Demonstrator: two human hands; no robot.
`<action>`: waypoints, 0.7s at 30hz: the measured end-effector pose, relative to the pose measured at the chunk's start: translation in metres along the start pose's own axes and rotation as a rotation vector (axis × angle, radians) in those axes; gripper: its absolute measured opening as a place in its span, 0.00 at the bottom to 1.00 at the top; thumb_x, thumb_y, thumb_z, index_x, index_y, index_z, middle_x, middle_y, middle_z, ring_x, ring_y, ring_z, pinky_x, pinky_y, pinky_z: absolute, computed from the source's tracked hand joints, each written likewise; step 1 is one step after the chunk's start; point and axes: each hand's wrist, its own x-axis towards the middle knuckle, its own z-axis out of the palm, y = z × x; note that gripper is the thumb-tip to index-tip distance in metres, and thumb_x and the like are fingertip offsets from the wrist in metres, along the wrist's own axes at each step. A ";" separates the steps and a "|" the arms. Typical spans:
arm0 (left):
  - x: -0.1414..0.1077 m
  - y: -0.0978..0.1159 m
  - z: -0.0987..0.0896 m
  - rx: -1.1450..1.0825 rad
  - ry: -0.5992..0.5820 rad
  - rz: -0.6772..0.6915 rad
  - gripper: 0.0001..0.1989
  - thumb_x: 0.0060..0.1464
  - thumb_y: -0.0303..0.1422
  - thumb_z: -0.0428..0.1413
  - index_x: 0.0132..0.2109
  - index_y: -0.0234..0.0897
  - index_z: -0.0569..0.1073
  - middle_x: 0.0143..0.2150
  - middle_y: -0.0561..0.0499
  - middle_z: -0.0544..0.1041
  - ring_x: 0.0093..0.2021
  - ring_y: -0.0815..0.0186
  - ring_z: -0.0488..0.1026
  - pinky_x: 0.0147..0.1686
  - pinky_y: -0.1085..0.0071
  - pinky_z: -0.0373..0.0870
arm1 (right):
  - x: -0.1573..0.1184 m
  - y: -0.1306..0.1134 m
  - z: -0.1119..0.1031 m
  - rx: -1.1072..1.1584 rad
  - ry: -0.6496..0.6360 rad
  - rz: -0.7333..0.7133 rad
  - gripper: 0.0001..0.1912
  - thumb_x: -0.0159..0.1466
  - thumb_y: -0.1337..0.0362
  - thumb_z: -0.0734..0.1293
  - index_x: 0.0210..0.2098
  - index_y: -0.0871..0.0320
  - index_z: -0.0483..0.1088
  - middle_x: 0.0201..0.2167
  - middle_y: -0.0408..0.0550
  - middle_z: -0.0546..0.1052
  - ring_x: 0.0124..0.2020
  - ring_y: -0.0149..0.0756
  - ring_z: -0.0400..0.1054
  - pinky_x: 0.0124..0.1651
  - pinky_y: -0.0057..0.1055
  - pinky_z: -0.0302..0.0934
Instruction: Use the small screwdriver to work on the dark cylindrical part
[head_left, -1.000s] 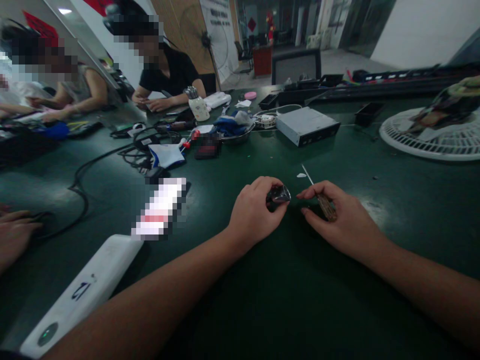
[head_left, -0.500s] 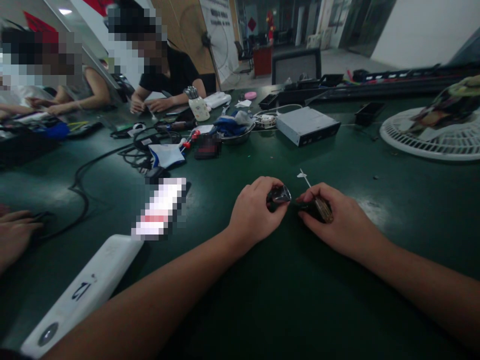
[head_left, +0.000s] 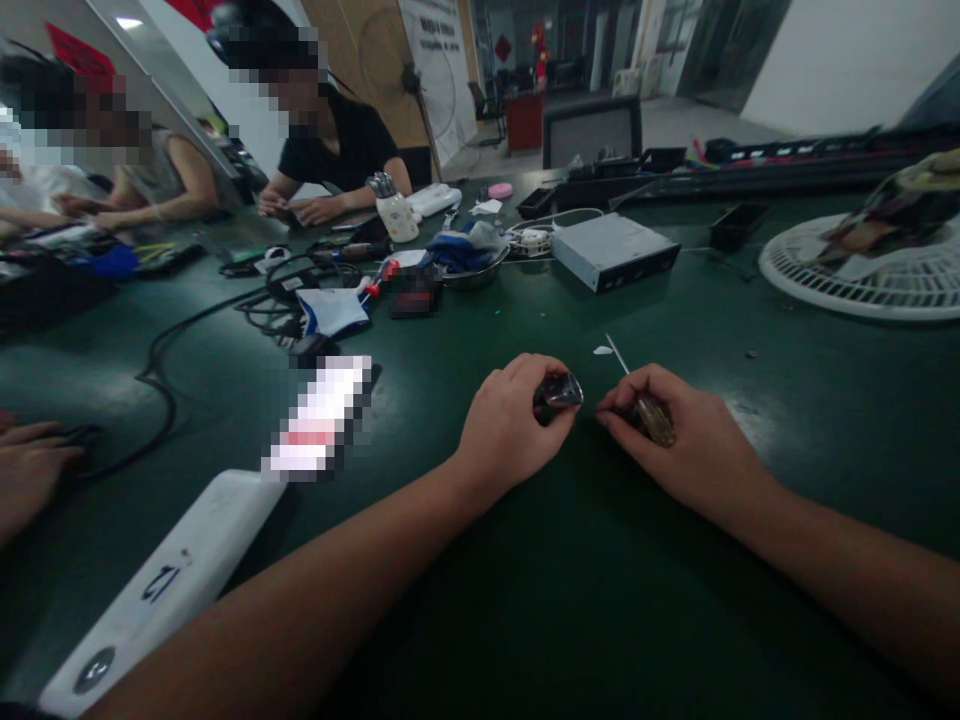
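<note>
Near the middle of the dark green table [head_left: 540,590], my left hand [head_left: 506,420] is closed around a small dark object with a shiny, rounded end [head_left: 562,390]. Its kind I cannot make out. A short gap to the right, my right hand [head_left: 675,425] grips a screwdriver [head_left: 655,418] by its brownish see-through handle, the thin shaft pointing away and up to the left. Thumb and fingertips of that hand are pinched together; whether something tiny sits between them cannot be seen. A small white scrap [head_left: 602,351] lies beside the screwdriver's shaft.
Left of my arm lie a lit phone [head_left: 322,415] and a long white device [head_left: 165,590]. Farther back are a grey metal drive box [head_left: 615,250], a bowl with blue cloth [head_left: 469,250], cables and a white fan grille [head_left: 862,285]. Other people sit at the left; another person's hand [head_left: 34,465] rests nearby.
My right hand has shifted slightly right with the screwdriver, and its fingertips have drawn together. The screwdriver's shaft has moved clear of the white scrap. My left hand stays nearly still.
</note>
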 end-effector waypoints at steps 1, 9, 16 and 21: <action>0.000 0.000 0.000 0.000 -0.006 0.006 0.13 0.54 0.31 0.60 0.47 0.38 0.71 0.45 0.48 0.77 0.43 0.63 0.74 0.40 0.66 0.71 | -0.001 0.000 0.000 0.027 0.020 -0.008 0.07 0.62 0.64 0.70 0.37 0.52 0.66 0.37 0.46 0.80 0.37 0.41 0.76 0.39 0.38 0.69; -0.001 0.005 -0.003 0.005 -0.146 0.154 0.12 0.55 0.30 0.59 0.47 0.38 0.71 0.45 0.49 0.78 0.45 0.62 0.74 0.43 0.64 0.67 | -0.004 0.001 0.001 0.273 0.125 -0.118 0.14 0.59 0.69 0.72 0.38 0.52 0.63 0.39 0.45 0.79 0.42 0.40 0.76 0.47 0.39 0.71; -0.001 0.004 -0.003 -0.015 -0.167 0.210 0.12 0.56 0.31 0.59 0.47 0.38 0.71 0.45 0.49 0.78 0.45 0.63 0.74 0.44 0.64 0.66 | -0.005 0.002 0.003 0.333 0.121 -0.157 0.15 0.58 0.70 0.72 0.38 0.52 0.63 0.39 0.45 0.78 0.42 0.40 0.76 0.47 0.40 0.72; 0.000 0.004 -0.004 -0.015 -0.194 0.253 0.10 0.58 0.33 0.59 0.47 0.38 0.71 0.45 0.49 0.78 0.45 0.63 0.74 0.45 0.64 0.65 | -0.004 0.003 0.002 0.274 0.110 -0.116 0.14 0.59 0.69 0.72 0.37 0.52 0.63 0.38 0.45 0.77 0.41 0.39 0.76 0.45 0.39 0.71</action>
